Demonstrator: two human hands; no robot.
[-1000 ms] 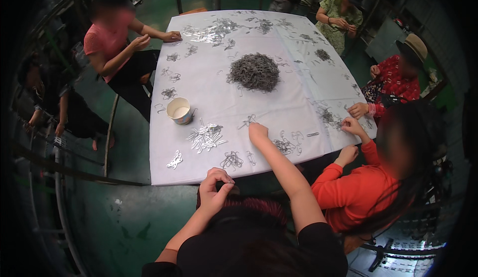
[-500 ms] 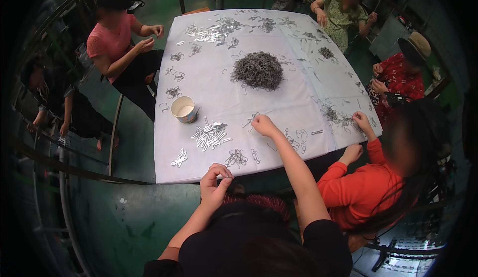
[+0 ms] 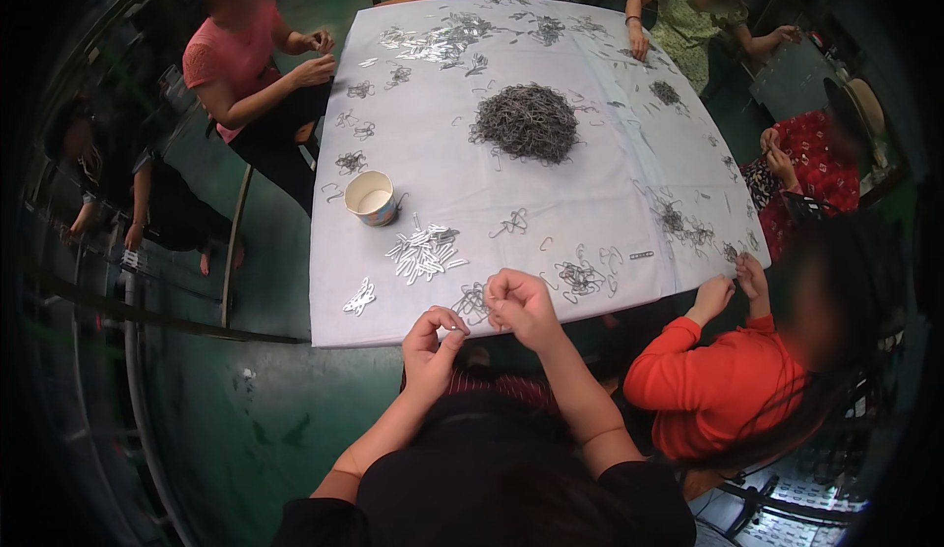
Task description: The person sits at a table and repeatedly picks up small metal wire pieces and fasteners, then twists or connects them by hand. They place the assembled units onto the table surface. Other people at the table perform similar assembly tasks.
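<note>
Carefully, two bare hands meet at the near edge of a white-covered counter [image 3: 423, 134]. With 12 o'clock pointing straight ahead, the left hand [image 3: 430, 344] sits at 8 o'clock from the right hand [image 3: 518, 308], the two just apart. The left thumb and forefinger are pinched together on a small piece [image 3: 453, 329], a metallic glint too slight to identify. The right hand's fingertips are drawn in close; whether anything is clamped between them cannot be told.

Handling so slight a piece probably calls for a light, steady pinch, with the fingertips facing each other in plain sight. Working a little farther in over the counter would likely be wiser, since a slip at the edge could send the piece to the floor [image 3: 285, 390].

Just past the fingers, at 12 o'clock, lie tangled hooks [image 3: 468, 298], partly hidden by the right hand and the likeliest snag. Pale strips [image 3: 423, 253] are heaped at 11 o'clock, a smaller batch [image 3: 360, 296] lies between 9 and 10, and a tub [image 3: 371, 217] stands beyond the strips, clear of both hands. More hooks [image 3: 578, 277] spread at 2 o'clock; a dense heap [image 3: 526, 122] sits farther off, between 12 and 1. A person in orange-red [image 3: 698, 380] is at 3 to 4 o'clock, another in pink [image 3: 234, 75] between 10 and 11, neither blocking these hands.
</note>
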